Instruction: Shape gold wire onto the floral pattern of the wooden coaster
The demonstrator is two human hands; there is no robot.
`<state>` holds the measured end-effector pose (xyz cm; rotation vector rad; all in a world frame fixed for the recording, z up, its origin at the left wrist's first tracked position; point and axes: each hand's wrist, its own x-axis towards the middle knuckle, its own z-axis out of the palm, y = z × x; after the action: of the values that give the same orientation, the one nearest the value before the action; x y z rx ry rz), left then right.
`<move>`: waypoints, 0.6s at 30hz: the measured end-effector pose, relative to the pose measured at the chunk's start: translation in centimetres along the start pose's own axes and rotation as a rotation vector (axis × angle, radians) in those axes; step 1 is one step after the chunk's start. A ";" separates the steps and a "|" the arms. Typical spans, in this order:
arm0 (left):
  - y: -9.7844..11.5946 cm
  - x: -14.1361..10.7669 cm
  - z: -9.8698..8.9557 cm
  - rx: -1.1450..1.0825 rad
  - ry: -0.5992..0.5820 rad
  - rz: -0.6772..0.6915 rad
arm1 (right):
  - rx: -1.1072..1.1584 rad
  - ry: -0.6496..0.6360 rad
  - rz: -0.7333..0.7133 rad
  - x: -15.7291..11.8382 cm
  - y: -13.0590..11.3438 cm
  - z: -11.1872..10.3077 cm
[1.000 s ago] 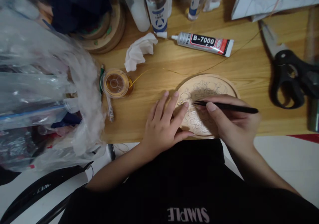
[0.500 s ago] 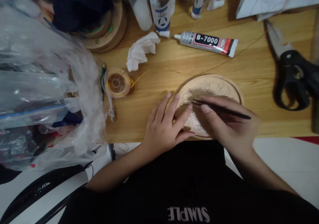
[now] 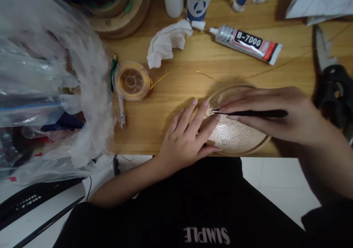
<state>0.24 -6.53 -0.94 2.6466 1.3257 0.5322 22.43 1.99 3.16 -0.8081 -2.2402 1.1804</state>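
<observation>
Disc: a round wooden disc lies flat on the surface, close to its near edge; pale wood, with a fine flower outline drawn across its face; its 12 o'clock part is covered by the right hand, its 9 o'clock rim by the left fingers.
Left hand: the left hand lies flat and loose, grasping nothing; fingers spread toward 1 o'clock; fingertips rest on the disc's rim, palm on the surface.
Right hand: the right hand comes in from 3 o'clock and pinches a thin black tool between thumb and fingers; the tool lies almost level, its tip pointing to 9 o'clock and meeting the disc beside the left fingertips; what sits at the tip is too small to make out.
Wire: a clear round spool of gold wire stands at 10 o'clock from the disc; a thin strand runs off it toward 3 o'clock.
Other things: crumpled white tissue; a metallic glue tube with a red and black label; black-handled scissors, cut off at the right edge; a heap of crinkled clear plastic bags at 9 o'clock; bottles at 12 o'clock, cut off by the top edge.
</observation>
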 end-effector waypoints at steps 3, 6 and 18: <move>0.0 0.0 -0.2 -0.009 -0.008 0.001 | 0.028 -0.103 0.005 0.9 0.3 -0.6; -0.1 0.0 -0.3 -0.023 -0.021 -0.002 | 0.013 -0.168 0.019 1.5 0.5 -1.1; -0.1 -0.1 -0.4 -0.045 -0.050 -0.013 | -0.164 0.035 0.107 0.6 -1.7 -0.2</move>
<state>-0.02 -6.56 -0.57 2.5964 1.3002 0.4853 21.70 1.77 4.79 -1.0163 -2.3124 1.0295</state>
